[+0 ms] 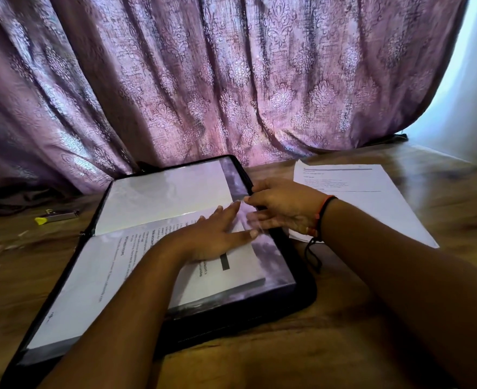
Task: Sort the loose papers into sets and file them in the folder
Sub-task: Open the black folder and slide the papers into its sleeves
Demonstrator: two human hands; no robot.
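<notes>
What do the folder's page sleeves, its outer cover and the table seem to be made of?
The sleeves look like clear glossy plastic: purple glare lies over the printed sheets inside. The outer cover looks matte black, perhaps fabric, with what seems a zip along its edge. The table shows brown wood grain, faintly shiny; solid wood or laminate is unclear.

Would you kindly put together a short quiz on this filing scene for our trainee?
1. True or false: the folder lies shut on the table.
2. Where do the loose papers lie? A) left of the folder B) right of the folder C) on top of the folder
3. Fill in: the ____ hand lies flat on the printed page in the folder.
Key: 1 false, it lies open; 2 B; 3 the left hand.
</notes>
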